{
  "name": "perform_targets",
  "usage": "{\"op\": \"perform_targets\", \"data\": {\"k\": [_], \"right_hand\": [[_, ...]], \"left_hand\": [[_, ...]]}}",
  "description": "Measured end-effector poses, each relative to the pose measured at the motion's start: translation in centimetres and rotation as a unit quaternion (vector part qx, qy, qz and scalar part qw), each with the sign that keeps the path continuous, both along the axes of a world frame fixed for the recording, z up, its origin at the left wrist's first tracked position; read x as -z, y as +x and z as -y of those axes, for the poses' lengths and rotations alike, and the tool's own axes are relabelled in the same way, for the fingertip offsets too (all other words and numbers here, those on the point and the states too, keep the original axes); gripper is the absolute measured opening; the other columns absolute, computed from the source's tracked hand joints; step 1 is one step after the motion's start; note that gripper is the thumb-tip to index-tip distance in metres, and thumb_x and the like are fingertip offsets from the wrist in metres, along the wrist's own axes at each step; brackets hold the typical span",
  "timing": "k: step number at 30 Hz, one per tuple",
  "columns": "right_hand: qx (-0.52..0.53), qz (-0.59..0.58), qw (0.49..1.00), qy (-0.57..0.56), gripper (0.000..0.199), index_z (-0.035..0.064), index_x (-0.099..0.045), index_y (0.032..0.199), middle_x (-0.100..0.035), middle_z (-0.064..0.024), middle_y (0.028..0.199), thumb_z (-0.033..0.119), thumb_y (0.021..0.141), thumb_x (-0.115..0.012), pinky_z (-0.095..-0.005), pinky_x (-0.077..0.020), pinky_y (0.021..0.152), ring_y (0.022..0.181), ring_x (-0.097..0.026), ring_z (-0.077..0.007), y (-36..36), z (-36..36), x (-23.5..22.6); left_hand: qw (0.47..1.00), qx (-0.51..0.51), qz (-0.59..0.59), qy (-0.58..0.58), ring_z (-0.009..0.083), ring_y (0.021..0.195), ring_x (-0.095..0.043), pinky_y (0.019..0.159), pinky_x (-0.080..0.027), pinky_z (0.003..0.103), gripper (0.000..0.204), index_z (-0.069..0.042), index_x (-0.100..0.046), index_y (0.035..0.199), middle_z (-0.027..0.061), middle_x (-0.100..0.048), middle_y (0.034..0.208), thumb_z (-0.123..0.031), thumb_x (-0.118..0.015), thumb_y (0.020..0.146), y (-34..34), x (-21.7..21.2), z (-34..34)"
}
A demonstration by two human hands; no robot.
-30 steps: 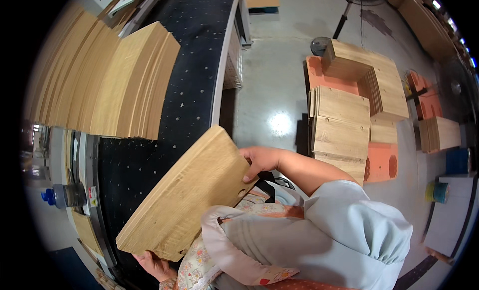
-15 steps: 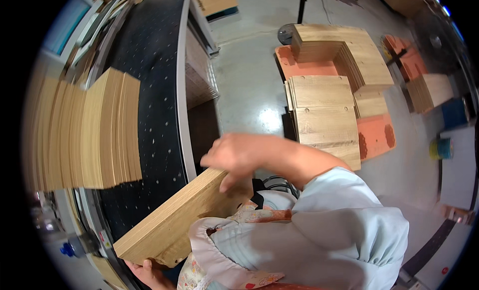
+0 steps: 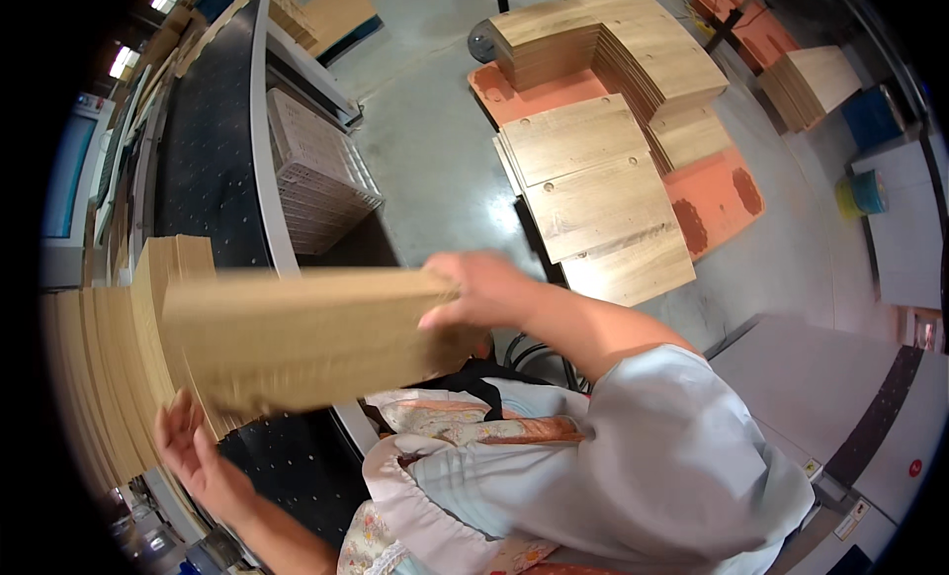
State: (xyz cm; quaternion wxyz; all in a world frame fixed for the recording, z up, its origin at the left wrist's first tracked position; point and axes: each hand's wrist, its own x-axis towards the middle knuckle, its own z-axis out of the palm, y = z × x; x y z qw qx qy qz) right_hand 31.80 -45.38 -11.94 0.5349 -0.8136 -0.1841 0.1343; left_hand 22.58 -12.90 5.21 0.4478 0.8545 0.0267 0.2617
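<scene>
My right hand (image 3: 479, 290) grips the right end of a thick wood-grain board (image 3: 306, 343), with its fingers closed over the top corner. The board hangs level in front of me above the black table, blurred by motion; I cannot tell whether it is one piece or several together. Just below the board's left end is my left hand (image 3: 206, 468), open with fingers apart and holding nothing. Behind the board's left end, a row of upright light-wood panels (image 3: 91, 377) stands on the black table (image 3: 213, 170), partly hidden by the board.
Beyond the table lie stacked wood-grain panels (image 3: 583, 140) on an orange pallet (image 3: 717, 204) on the floor. A pale slatted crate (image 3: 321, 175) stands beside the table's metal edge. Farther right are another panel stack (image 3: 811, 86) and a grey machine (image 3: 791, 377).
The board has risen and swung from slanting to level, toward the upright panels. My left hand has come off its lower end and opened. The view has shifted.
</scene>
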Motion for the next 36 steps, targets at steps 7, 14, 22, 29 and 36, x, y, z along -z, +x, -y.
{"op": "perform_targets", "data": {"k": [7, 14, 22, 29, 36], "right_hand": [[0.352, -0.245, 0.879, 0.208, 0.046, -0.0028, -0.060, 0.106, -0.064, -0.0133, 0.099, 0.034, 0.081, -0.069, -0.0326, -0.0477, 0.079, 0.089, -0.060, -0.0205, -3.0, 8.5, 11.8], [0.728, -0.220, 0.631, 0.150, 0.060, -0.0089, -0.061, 0.105, -0.064, -0.0185, 0.102, 0.044, 0.078, -0.069, -0.0361, -0.0461, 0.082, 0.091, -0.059, -0.0244, -12.0, 17.6, 25.8], [0.855, -0.316, 0.409, 0.044, 0.084, -0.0172, -0.056, 0.102, -0.061, -0.0288, 0.101, 0.060, 0.071, -0.068, -0.0427, -0.0469, 0.082, 0.088, -0.059, -0.0377, -22.3, 18.6, 29.9], [0.852, -0.356, 0.374, 0.087, 0.079, -0.0162, -0.055, 0.101, -0.063, -0.0252, 0.097, 0.057, 0.074, -0.067, -0.0443, -0.0490, 0.075, 0.083, -0.061, -0.0362, -21.8, 16.2, 34.8], [0.723, -0.473, 0.457, 0.212, 0.053, -0.0068, -0.045, 0.122, -0.054, -0.0186, 0.119, 0.032, 0.089, -0.058, -0.0441, -0.0433, 0.089, 0.105, -0.054, -0.0304, -18.6, 17.2, 36.7]], "left_hand": [[0.736, 0.302, -0.329, 0.508, 0.0307, 0.126, -0.041, 0.107, -0.027, 0.049, 0.056, -0.008, -0.055, 0.118, 0.0120, -0.054, 0.123, -0.016, -0.074, 0.066, -1.2, 13.8, 2.5], [0.444, 0.303, -0.410, 0.737, 0.0258, 0.131, -0.036, 0.111, -0.003, 0.056, 0.032, -0.014, -0.072, 0.097, 0.0059, -0.059, 0.121, -0.029, -0.046, 0.085, -3.1, 18.3, 1.4], [0.414, 0.318, -0.444, 0.728, 0.0229, 0.121, -0.043, 0.111, -0.001, 0.057, 0.033, -0.013, -0.073, 0.092, 0.0037, -0.066, 0.100, -0.027, -0.043, 0.086, -4.9, 19.8, 0.5], [0.365, 0.291, -0.519, 0.716, 0.0188, 0.124, -0.039, 0.112, 0.004, 0.055, 0.041, -0.015, -0.062, 0.119, -0.0008, -0.055, 0.126, -0.032, -0.038, 0.090, -3.9, 19.3, 2.0], [0.443, 0.245, -0.535, 0.676, 0.0174, 0.137, -0.025, 0.113, 0.001, 0.052, 0.049, -0.017, -0.043, 0.136, 0.0007, -0.046, 0.138, -0.033, -0.035, 0.090, -6.0, 21.2, -1.5]]}}
